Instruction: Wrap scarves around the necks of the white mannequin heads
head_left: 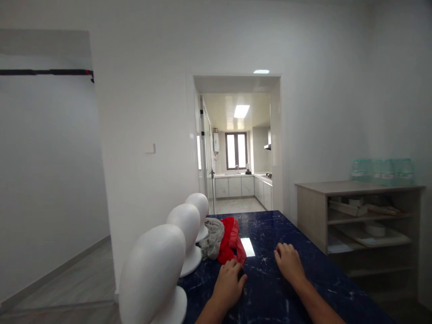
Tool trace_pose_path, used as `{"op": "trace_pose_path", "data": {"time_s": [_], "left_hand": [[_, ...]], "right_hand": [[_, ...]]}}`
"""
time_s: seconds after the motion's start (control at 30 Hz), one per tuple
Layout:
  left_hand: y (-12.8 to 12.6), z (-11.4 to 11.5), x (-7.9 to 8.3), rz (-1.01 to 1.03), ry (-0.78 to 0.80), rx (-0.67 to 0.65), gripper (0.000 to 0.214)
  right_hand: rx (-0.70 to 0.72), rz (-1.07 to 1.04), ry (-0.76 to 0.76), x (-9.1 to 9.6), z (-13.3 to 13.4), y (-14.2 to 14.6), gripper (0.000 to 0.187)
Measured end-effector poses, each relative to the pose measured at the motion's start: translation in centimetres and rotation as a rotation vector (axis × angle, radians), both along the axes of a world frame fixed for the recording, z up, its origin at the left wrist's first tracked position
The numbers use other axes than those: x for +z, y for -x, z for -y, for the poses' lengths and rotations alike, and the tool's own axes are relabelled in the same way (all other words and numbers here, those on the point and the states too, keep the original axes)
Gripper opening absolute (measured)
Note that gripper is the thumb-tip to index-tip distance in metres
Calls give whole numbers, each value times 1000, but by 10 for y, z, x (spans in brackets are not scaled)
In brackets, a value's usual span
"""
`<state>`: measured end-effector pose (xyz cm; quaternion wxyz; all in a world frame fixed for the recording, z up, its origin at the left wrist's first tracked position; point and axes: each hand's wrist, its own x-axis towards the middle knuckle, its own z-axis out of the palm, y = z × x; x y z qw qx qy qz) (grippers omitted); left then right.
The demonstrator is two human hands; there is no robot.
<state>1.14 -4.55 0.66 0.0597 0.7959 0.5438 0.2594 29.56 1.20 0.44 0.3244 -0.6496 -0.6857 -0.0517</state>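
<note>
On the dark blue marbled table (266, 288), my left hand (231, 280) rests palm down, its thumb apart from its fingers. Its fingertips are at the near edge of a crumpled red cloth item (231, 238); whether they touch it I cannot tell. A crumpled grey cloth item (213, 236) lies against the red one. Farther right, my right hand (289, 261) lies on the tabletop with loosely bent fingers, holding nothing. Three smooth white head-shaped forms on round bases stand in a row along the left side: a near one (151, 270), a middle one (185, 222) and a far one (199, 207).
To the right stands a wooden shelf unit (310, 202) with wrapped green-tinted bottles (383, 172) on top and flat items inside. Behind the table a doorway opens onto a kitchen with white cabinets (234, 186). A light patch reflects off the tabletop.
</note>
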Motion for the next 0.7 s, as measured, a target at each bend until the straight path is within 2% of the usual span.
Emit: {"op": "trace_pose_path", "data": {"time_s": [0.13, 0.27, 0.37, 0.57, 0.7], "left_hand": [[0, -5, -1, 16, -8, 81, 34], [-3, -6, 7, 12, -69, 170, 21], [-3, -4, 11, 18, -79, 168, 18], [-1, -1, 13, -5, 97, 227, 51], [0, -2, 12, 8, 101, 221, 50]], "right_hand": [[-24, 103, -22, -12, 4, -6, 23], [19, 75, 0, -17, 5, -11, 26], [8, 4, 16, -17, 2, -14, 31], [-5, -135, 33, -16, -2, -20, 31], [-23, -236, 30, -15, 0, -24, 32]]}}
